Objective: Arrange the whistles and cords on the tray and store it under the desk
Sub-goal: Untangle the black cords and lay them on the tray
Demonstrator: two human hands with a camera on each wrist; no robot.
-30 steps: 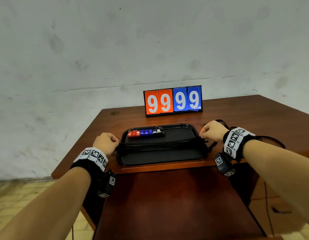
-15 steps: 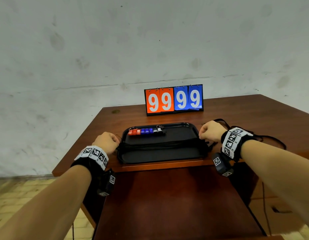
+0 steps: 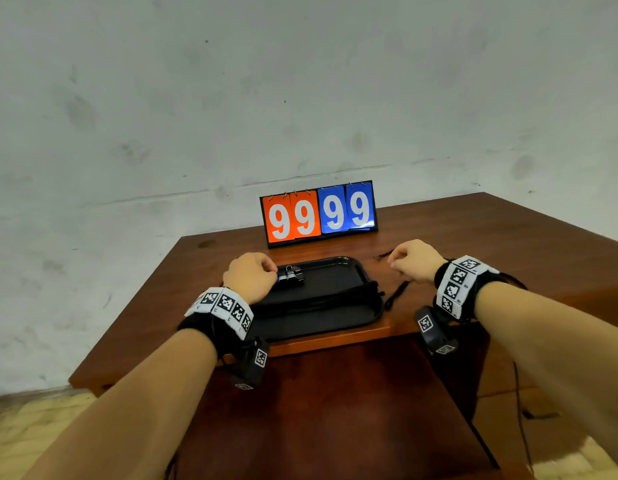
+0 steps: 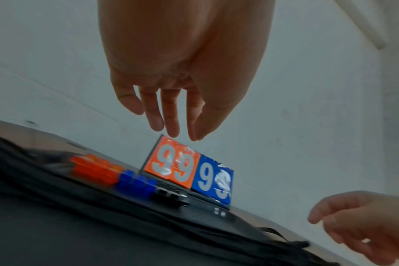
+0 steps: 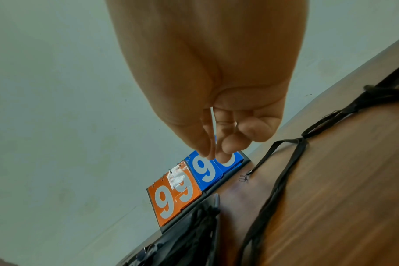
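Observation:
A black tray (image 3: 338,320) lies near the desk's front edge. Black cords (image 3: 318,301) stretch across its middle, and their ends trail off its right side (image 3: 397,292). My left hand (image 3: 252,275) hovers over the tray's back left and hides the coloured whistles in the head view. Only the dark whistles (image 3: 293,273) show there. In the left wrist view its fingers (image 4: 171,126) hang straight and hold nothing above the red whistles (image 4: 93,169), blue whistles (image 4: 137,181) and dark whistles (image 4: 171,195). My right hand (image 3: 413,259) floats right of the tray, loosely curled (image 5: 216,153) and holding nothing.
A flip scoreboard (image 3: 319,214) reading 99 99 stands behind the tray. More black cord (image 5: 282,180) lies on the brown desk (image 3: 508,244) under my right hand. A lower brown surface (image 3: 318,410) sits in front of the desk edge. The wall is close behind.
Both hands have let go of the cord ends at the tray's sides. The left hand has moved right over the whistles. The right hand has lifted and drifted right and back.

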